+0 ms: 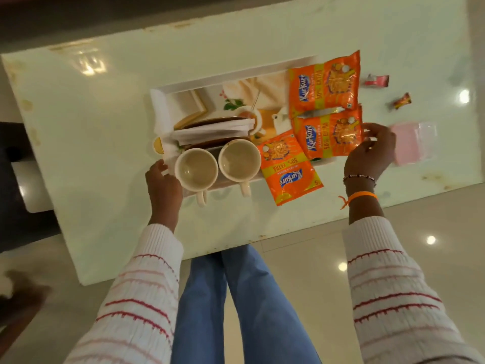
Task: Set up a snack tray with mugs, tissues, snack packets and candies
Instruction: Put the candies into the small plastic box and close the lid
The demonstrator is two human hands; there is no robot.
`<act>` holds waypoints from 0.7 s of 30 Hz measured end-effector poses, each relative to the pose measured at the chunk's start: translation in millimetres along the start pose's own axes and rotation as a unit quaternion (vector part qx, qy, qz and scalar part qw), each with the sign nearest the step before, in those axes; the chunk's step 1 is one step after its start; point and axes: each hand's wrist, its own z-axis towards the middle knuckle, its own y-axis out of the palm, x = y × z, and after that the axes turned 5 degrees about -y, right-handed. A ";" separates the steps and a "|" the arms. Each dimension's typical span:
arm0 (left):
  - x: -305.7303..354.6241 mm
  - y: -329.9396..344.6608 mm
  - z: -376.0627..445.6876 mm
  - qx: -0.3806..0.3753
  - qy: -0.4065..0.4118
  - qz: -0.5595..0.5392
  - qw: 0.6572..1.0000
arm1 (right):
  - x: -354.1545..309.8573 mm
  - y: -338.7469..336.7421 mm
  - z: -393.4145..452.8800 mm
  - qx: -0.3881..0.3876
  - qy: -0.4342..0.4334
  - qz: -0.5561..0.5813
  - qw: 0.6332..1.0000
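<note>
Snack packets [329, 134] were the things in hand: three orange foil bags, which looked light, crinkly and slick, with brittle contents that a hard squeeze would likely crush. Each would best be taken by a crimped end seam or an edge, not across the puffed middle. The middle bag lay under the fingertips of the right hand [371, 151], whose fingers curled onto its far edge; whether they pinched it or only touched it I could not tell. Another bag lay just beyond it, and the third lay between the hands, hanging over the near rim of the tray [183, 86]. The left hand [162, 179] rested curled at the tray's near corner, beside two mugs [196, 169] and the folded tissues [212, 134]. Candies [376, 80] lay on the surface [91, 127] beyond the right hand.
</note>
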 end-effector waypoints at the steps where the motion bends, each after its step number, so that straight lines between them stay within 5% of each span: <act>1: -2.6 1.4 -3.5 0.001 -0.005 -0.010 1.000 | 9.8 -2.2 2.8 0.017 0.035 0.007 0.999; 3: -6.9 2.7 -7.4 0.007 -0.021 -0.023 0.999 | 31.0 -2.2 8.6 0.012 0.128 0.017 0.992; 5: -11.3 2.7 -7.5 0.003 -0.051 -0.016 0.999 | 51.7 3.3 11.4 -0.083 0.205 0.024 0.975; 9: -17.5 2.4 -10.1 -0.046 -0.062 0.018 0.997 | 64.1 13.9 2.9 -0.251 0.233 0.050 0.938; 15: -20.1 -3.6 -7.3 -0.046 -0.035 0.063 0.996 | 53.2 20.6 -5.9 -0.266 0.319 0.234 0.879; 21: -24.0 -1.1 -2.0 0.002 -0.015 0.092 0.996 | 57.4 29.0 -5.4 -0.223 0.345 0.234 0.881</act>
